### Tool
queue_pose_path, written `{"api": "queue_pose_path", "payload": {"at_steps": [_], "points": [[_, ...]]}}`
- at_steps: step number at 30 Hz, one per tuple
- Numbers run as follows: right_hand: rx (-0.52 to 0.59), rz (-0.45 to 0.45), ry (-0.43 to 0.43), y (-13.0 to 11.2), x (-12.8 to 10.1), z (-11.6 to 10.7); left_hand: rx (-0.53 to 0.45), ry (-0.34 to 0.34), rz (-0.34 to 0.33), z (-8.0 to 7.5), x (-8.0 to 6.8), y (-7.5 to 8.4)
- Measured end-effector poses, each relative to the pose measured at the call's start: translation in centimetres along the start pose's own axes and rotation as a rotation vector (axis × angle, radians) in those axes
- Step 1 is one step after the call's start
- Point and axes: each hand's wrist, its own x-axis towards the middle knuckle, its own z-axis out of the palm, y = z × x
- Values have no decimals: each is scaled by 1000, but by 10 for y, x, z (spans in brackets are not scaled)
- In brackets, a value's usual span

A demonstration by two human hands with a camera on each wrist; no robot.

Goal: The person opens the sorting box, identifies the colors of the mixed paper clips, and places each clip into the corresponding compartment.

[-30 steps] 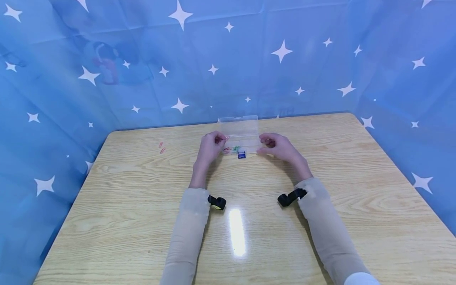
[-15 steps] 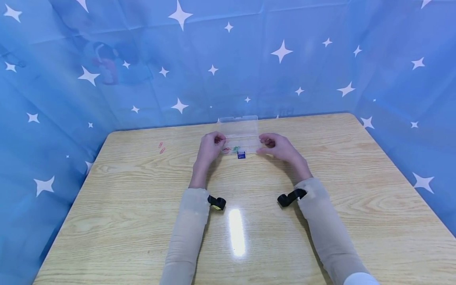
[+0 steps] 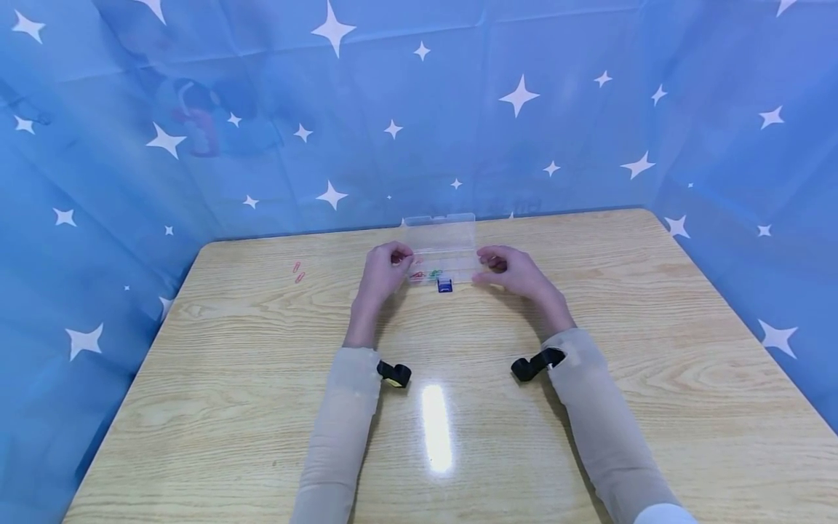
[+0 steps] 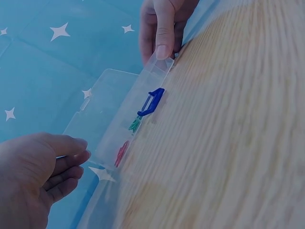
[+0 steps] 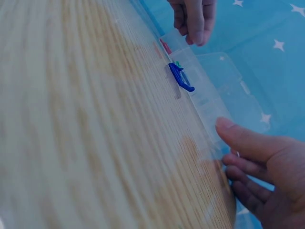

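A clear plastic compartment box point(image 3: 458, 264) stands at the back of the table, its transparent lid point(image 3: 440, 231) raised away from me. Red paper clips point(image 3: 417, 275) and green paper clips point(image 3: 435, 274) lie in its front compartments, and a pink clip point(image 3: 420, 260) lies behind the red ones. A blue latch point(image 3: 445, 285) juts from the front. My left hand point(image 3: 385, 269) is by the box's left end, fingers loosely bent with nothing between them in the left wrist view. My right hand point(image 3: 517, 273) holds the right end, thumb point(image 5: 233, 128) at the front corner.
Two pink paper clips point(image 3: 298, 272) lie on the wooden table point(image 3: 229, 364), left of the box. Close behind the table's back edge hangs a blue curtain point(image 3: 419, 94) with white stars. Each sleeve carries a black wrist camera point(image 3: 396, 375).
A pink paper clip at my left fingertips has been let go and now lies in the box. My left hand has drawn back slightly leftward. The right hand has stayed put.
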Motion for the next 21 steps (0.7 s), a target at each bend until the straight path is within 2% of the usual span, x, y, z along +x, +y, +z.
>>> {"api": "queue_pose_path", "payload": {"at_steps": [10,21], "points": [[6,1,-3,-1,0,-1,-4,5,38,-13,0,-7],[17,-7,-3,0,-1,0,6,0,39,-26,-4,-15]]}}
